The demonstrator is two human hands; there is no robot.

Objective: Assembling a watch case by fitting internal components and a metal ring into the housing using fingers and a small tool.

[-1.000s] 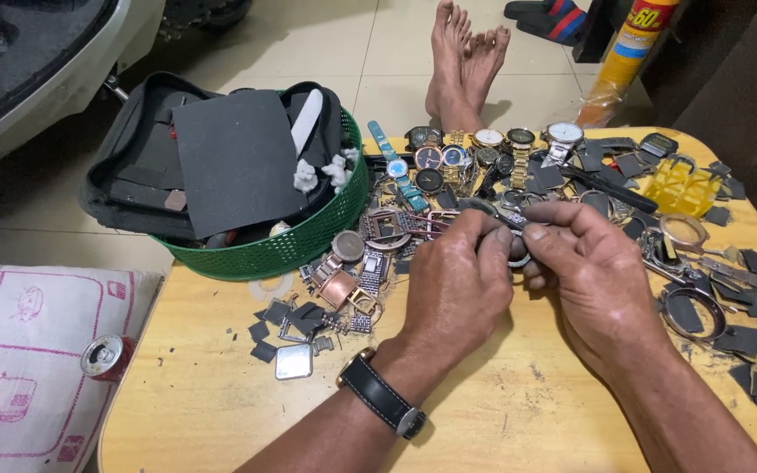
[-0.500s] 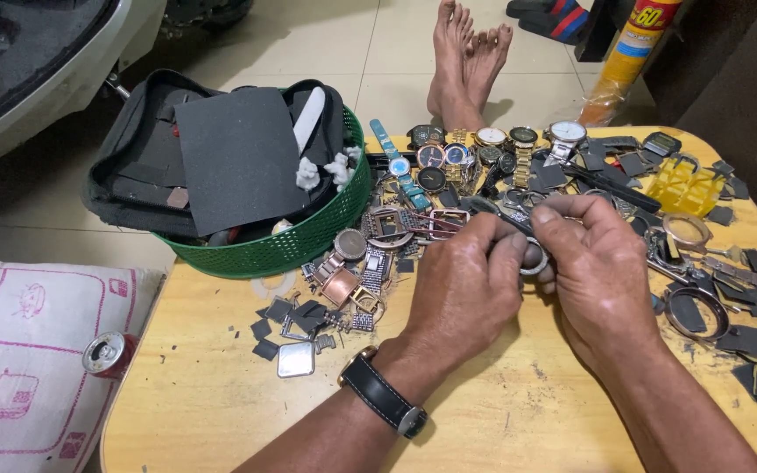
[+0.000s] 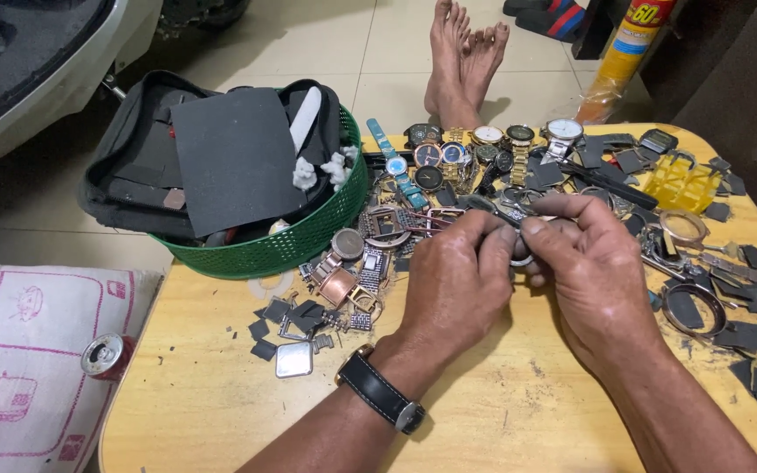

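**Both hands pinch a small metal watch part above the bench**

A small metal watch part (image 3: 519, 256) sits between the two hands, over the middle of the bench (image 3: 221, 412), mostly hidden by the fingers; its exact shape cannot be told. The left hand (image 3: 457, 280) is curled closed, thumb and forefinger pinching the part from the left. The right hand (image 3: 593, 271) is also curled closed, its fingertips meeting the left ones on the same piece. A black-strapped wristwatch (image 3: 381, 398) sits on the left wrist.

Just beyond the hands, toward the far edge, lies a row of watches (image 3: 475, 149). Left of the hands is a scatter of metal cases and bracelet links (image 3: 343, 280). A green basket (image 3: 308, 236) holding a black pouch (image 3: 221, 158) stands at the far left corner. A yellow plastic tray (image 3: 681, 184) rests near the far right corner, with dark strap pieces (image 3: 746, 337) along the right edge.
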